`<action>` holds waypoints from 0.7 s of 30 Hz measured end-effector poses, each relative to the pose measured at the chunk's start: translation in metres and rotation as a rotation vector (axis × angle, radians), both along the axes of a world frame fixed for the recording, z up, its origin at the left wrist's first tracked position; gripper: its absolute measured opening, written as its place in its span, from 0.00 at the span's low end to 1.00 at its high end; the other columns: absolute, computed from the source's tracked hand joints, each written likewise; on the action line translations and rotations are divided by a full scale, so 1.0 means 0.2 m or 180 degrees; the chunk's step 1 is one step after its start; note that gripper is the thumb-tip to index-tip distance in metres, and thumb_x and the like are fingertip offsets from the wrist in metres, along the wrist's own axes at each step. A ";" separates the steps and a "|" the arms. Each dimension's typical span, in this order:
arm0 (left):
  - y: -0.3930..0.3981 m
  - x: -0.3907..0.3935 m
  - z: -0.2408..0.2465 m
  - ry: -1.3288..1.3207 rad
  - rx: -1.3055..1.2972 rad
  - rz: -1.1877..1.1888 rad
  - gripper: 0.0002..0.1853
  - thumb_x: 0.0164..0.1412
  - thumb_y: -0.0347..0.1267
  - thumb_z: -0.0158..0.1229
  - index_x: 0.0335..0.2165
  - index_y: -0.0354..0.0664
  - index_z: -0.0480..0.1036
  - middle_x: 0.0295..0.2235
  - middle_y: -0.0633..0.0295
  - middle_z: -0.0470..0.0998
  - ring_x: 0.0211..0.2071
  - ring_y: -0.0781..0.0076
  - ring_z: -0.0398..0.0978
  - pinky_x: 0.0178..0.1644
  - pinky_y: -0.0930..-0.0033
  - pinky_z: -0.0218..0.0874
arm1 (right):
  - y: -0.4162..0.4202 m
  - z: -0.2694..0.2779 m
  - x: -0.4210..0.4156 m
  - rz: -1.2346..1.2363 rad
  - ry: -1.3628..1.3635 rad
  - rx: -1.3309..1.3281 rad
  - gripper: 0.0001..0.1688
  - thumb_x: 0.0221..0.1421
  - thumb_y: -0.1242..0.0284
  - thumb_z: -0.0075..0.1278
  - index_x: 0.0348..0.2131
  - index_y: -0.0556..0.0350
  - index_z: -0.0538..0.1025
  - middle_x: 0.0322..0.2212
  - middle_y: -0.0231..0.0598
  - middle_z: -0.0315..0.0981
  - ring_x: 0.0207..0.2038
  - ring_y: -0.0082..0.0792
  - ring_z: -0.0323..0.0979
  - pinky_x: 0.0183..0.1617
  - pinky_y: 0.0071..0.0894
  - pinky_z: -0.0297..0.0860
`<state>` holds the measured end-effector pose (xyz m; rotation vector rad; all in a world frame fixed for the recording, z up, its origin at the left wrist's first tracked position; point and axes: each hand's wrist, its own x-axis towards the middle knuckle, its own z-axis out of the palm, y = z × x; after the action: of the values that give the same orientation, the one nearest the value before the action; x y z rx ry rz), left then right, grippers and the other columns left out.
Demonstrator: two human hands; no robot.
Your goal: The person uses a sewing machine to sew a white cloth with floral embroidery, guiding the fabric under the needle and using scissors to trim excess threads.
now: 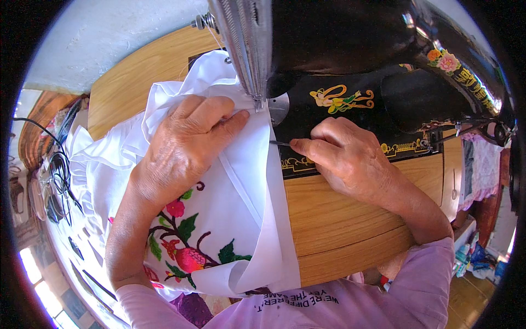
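Note:
White fabric lies under the presser foot of a black sewing machine. Pressed onto it just left of the foot is my left hand, its fingers curled on the cloth and its thumb pointing toward the needle area. Ruffles bunch up beside that hand. Below it, floral embroidery with red fruit and green leaves shows on the cloth. Between thumb and fingers, my right hand pinches a thin dark tool, whose tip meets the cloth's right edge. My grip hides its other end.
The machine bed sits in a wooden tabletop. A wall rises behind the table. Black cable lies coiled on the left, beside more white cloth. Lace-edged cloth hangs at the right, above several items on the floor.

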<state>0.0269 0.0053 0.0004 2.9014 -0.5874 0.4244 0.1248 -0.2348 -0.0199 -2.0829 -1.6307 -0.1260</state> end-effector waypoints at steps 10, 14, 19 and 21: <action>-0.01 -0.02 -0.01 0.0117 -0.0174 0.0065 0.17 0.46 0.23 0.57 0.39 0.39 0.75 0.40 0.61 0.73 0.37 0.64 0.72 0.41 0.68 0.67 | -0.03 0.05 0.07 -0.0213 0.1136 0.0218 0.13 0.45 0.81 0.53 0.34 0.53 0.77 0.25 0.39 0.68 0.29 0.41 0.70 0.32 0.36 0.68; -0.01 -0.01 -0.03 -0.0011 -0.0161 -0.0067 0.17 0.46 0.23 0.56 0.39 0.36 0.75 0.42 0.58 0.73 0.38 0.62 0.72 0.42 0.68 0.67 | 0.01 0.05 0.08 -0.0229 0.0739 0.0248 0.14 0.46 0.82 0.52 0.36 0.54 0.76 0.25 0.40 0.68 0.29 0.42 0.70 0.32 0.37 0.68; 0.00 0.00 -0.03 -0.0035 -0.0294 -0.0198 0.17 0.45 0.23 0.56 0.39 0.34 0.74 0.43 0.56 0.74 0.38 0.61 0.73 0.42 0.67 0.67 | 0.05 0.05 0.07 -0.0182 0.0537 0.0101 0.11 0.48 0.80 0.52 0.35 0.53 0.77 0.26 0.38 0.68 0.30 0.41 0.71 0.33 0.36 0.68; 0.00 0.00 -0.03 -0.0019 -0.0304 -0.0197 0.17 0.45 0.23 0.56 0.39 0.33 0.74 0.43 0.56 0.74 0.38 0.61 0.73 0.42 0.67 0.67 | 0.07 0.05 0.07 -0.0187 0.0447 0.0039 0.10 0.48 0.80 0.52 0.35 0.53 0.77 0.26 0.38 0.68 0.30 0.41 0.71 0.33 0.36 0.68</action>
<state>0.0260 0.0057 -0.0059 2.7846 -0.6378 0.4405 0.1391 -0.2211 -0.0106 -2.0817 -1.4831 -0.0090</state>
